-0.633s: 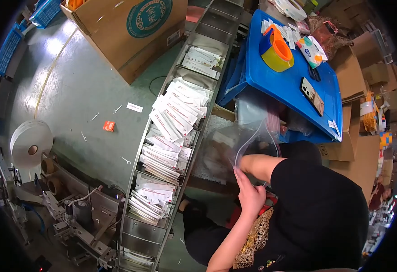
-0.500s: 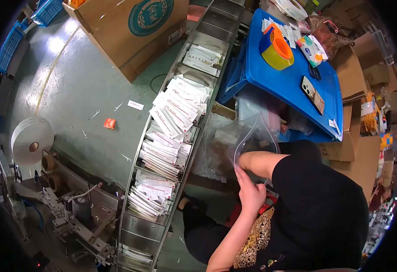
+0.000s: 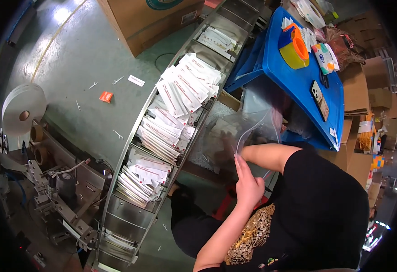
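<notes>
My left hand (image 3: 249, 187) is closed on the rim of a clear zip bag (image 3: 258, 124), its fingers pressed together along the bag's open mouth. My right forearm reaches through that mouth, so my right hand (image 3: 228, 141) is inside the bag. Only a dim, blurred shape of it shows through the plastic; its fingers are unclear. Left of the bag, a metal conveyor (image 3: 125, 205) with divided sections carries piles of slim white paper packets (image 3: 185, 88) with red print.
A blue plastic table (image 3: 275, 63) at right bears a yellow-and-orange tape dispenser (image 3: 294, 53), a phone (image 3: 319, 100) and a tissue pack (image 3: 325, 59). A large carton (image 3: 153, 22) stands beyond the conveyor. Machinery (image 3: 64, 190) with a white roll (image 3: 24, 111) occupies the left. Floss picks (image 3: 117, 80) litter the floor.
The view has shifted, so the conveyor and floor items sit higher and the blue table further right. My left hand keeps its hold on the bag's rim; my right hand stays inside.
</notes>
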`<state>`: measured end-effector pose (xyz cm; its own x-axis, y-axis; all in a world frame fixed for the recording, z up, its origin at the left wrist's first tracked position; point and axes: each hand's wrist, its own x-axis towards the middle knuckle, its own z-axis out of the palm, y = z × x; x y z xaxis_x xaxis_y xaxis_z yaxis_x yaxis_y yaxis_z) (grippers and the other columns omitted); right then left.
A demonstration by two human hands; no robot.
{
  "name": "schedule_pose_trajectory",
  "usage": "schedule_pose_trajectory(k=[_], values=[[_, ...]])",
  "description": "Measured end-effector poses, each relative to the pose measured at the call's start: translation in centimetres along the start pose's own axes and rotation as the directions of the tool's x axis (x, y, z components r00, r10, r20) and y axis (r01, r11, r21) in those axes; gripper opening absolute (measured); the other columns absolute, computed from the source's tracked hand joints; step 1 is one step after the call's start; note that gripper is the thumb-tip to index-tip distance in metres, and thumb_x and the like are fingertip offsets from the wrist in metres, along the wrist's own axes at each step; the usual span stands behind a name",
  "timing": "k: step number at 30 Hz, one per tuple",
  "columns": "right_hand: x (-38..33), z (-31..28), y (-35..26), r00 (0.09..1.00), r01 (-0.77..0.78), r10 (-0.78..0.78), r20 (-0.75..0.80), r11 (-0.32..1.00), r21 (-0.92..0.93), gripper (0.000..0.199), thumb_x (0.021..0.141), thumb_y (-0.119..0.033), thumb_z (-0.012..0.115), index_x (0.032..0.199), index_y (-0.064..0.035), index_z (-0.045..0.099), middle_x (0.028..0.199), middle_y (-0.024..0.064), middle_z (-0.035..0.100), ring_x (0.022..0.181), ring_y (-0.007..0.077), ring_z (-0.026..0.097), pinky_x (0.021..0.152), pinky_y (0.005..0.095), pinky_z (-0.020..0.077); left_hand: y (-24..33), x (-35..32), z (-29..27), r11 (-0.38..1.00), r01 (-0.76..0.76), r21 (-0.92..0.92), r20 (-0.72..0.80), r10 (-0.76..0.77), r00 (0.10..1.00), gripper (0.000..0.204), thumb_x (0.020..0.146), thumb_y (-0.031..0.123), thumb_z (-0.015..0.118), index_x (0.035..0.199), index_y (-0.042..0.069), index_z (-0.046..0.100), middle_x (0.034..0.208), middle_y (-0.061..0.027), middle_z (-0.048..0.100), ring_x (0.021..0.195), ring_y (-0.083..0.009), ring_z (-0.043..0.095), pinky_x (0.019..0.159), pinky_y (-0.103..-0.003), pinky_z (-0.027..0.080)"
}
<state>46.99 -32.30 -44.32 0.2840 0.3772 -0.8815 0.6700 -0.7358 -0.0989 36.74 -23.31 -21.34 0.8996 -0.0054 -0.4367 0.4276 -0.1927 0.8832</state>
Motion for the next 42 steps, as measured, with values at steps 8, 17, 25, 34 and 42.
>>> schedule_pose_trajectory(k=[8, 17, 25, 34, 42], values=[[-0.3, 0.7, -1.1, 1.000, -0.024, 0.023, 0.013, 1.000, 0.018, 0.037, 0.078, -0.031, 0.052, 0.108, -0.0113, 0.059, 0.113, 0.0123, 0.054, 0.104, 0.0256, 0.052, 0.087, 0.0365, 0.0402, 1.1, 0.4, -0.9, 0.995, 0.092, -0.044, 0.092, -0.087, 0.992, 0.084, 0.068, 0.005, 0.050, 0.137, -0.002, 0.003, 0.141, -0.0271, 0.012, 0.108, -0.0420, 0.046, 0.074, -0.043, 0.049], [-3.9, 1.0, 3.5, 0.998, -0.059, 0.059, -0.009, 0.998, 0.024, 0.035, 0.075, -0.025, 0.055, 0.106, -0.0081, 0.059, 0.107, 0.0159, 0.056, 0.098, 0.0271, 0.055, 0.082, 0.0359, 0.0432, 0.6, 0.3, -0.5, 1.000, 0.001, -0.013, 0.040, -0.001, 0.999, 0.081, 0.068, 0.005, 0.050, 0.136, -0.003, 0.008, 0.141, -0.0258, 0.013, 0.106, -0.0417, 0.048, 0.072, -0.043, 0.050], [-3.3, -0.3, 2.5, 0.997, -0.067, 0.068, -0.022, 0.997, 0.034, 0.034, 0.072, -0.021, 0.057, 0.103, -0.0053, 0.058, 0.101, 0.0192, 0.058, 0.092, 0.0284, 0.058, 0.078, 0.0353, 0.0459, 0.4, 0.4, -0.6, 0.999, -0.041, 0.018, 0.042, 0.040, 0.998, 0.082, 0.069, 0.005, 0.051, 0.137, -0.002, 0.006, 0.141, -0.0256, 0.014, 0.112, -0.0403, 0.042, 0.077, -0.041, 0.047], [-1.3, -0.6, 6.6, 0.955, -0.022, 0.048, -0.291, 0.996, 0.091, 0.026, 0.071, -0.012, 0.056, 0.094, -0.0025, 0.060, 0.097, 0.0198, 0.059, 0.088, 0.0263, 0.059, 0.076, 0.0331, 0.0464, 0.5, 0.6, -0.6, 0.999, -0.045, 0.012, 0.070, 0.044, 0.997, 0.085, 0.068, 0.004, 0.052, 0.137, -0.002, 0.004, 0.141, -0.0266, 0.014, 0.116, -0.0404, 0.040, 0.078, -0.039, 0.047], [1.9, -0.1, 5.9, 0.835, 0.349, 0.106, -0.540, 0.658, 0.668, 0.023, 0.073, -0.003, 0.052, 0.094, 0.0000, 0.059, 0.099, 0.0203, 0.059, 0.093, 0.0278, 0.058, 0.079, 0.0332, 0.0462, 0.7, 0.9, 0.0, 0.995, -0.096, -0.009, 0.056, 0.097, 0.994, 0.083, 0.067, 0.004, 0.053, 0.137, -0.001, 0.009, 0.143, -0.0231, 0.009, 0.084, -0.0416, 0.057, 0.062, -0.043, 0.049]])
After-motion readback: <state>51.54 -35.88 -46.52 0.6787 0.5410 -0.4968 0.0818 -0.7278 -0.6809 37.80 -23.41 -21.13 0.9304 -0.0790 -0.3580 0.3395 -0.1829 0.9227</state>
